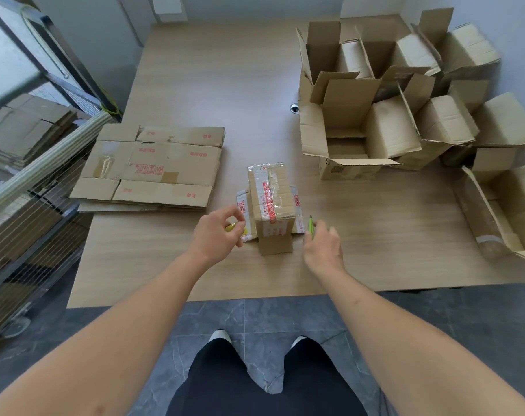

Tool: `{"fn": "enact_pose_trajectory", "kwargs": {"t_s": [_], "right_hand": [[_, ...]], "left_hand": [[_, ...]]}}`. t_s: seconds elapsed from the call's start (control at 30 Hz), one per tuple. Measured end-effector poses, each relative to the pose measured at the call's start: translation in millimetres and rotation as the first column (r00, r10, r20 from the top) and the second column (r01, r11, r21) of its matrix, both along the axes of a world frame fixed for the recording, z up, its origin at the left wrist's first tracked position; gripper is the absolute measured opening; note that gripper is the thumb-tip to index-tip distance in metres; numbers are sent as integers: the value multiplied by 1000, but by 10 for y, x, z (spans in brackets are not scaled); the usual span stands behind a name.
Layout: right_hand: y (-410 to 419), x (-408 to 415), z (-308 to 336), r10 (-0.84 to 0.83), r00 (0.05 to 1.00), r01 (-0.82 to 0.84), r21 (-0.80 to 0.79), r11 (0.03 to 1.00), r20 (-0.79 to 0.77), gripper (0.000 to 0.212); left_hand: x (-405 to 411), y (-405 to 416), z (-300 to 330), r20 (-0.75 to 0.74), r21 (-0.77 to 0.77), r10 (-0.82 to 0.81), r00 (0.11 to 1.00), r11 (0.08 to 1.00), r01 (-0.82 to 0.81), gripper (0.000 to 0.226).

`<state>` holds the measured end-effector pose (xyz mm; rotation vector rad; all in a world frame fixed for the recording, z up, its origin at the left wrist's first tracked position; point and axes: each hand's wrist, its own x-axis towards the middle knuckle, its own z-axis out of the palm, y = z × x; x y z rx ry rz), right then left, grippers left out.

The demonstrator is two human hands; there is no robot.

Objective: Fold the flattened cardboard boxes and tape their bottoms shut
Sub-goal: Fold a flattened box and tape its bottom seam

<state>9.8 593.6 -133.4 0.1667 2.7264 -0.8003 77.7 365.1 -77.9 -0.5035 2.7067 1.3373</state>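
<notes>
Right now the left hand's fingers point(235, 216) curl around a small yellow object point(231, 227), and the right hand's fingers point(321, 228) pinch a green cutter point(311, 227). Between the left hand point(214, 232) and the right hand point(322, 249) stands a small cardboard box point(271, 202), taped bottom up, near the desk's point(195, 85) front edge. Flattened boxes point(153, 166) lie stacked to the left; folded open boxes point(405, 109) crowd the right.

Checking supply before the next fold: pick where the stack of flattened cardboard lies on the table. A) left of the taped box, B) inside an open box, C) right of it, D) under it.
A: the flattened stack lies left of the taped box.
</notes>
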Motion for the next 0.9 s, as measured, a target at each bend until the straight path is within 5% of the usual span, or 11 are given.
{"fn": "enact_pose_trajectory", "kwargs": {"t_s": [0.13, 0.27, 0.5, 0.77, 0.9], "right_hand": [[-185, 61, 307, 114, 908, -159, -80, 984, -404, 40], [-407, 66, 454, 397, 705, -421, 104, 901, -587, 47], [-619, 90, 498, 331, 752, -388, 22, 921, -570, 45], [-578, -64, 531, 618, 767, -567, 270, 778, -172, 67], [-554, -145, 529, 649, 746, -600, 273, 752, -148, 69]], "left_hand": [[18, -16, 55, 3, -17, -2, 1000, 1000, 2, 13], [17, -58, 89, 8, -10, 14, 1000, 1000, -14, 15], [31, -102, 58, 47, 9, -8, 999, 1000, 8, 14], [-56, -145, 49, 96, -47, -42, 995, 998, 47, 11], [-101, -133, 32, 113, -68, -65, 991, 995, 73, 12]]}}
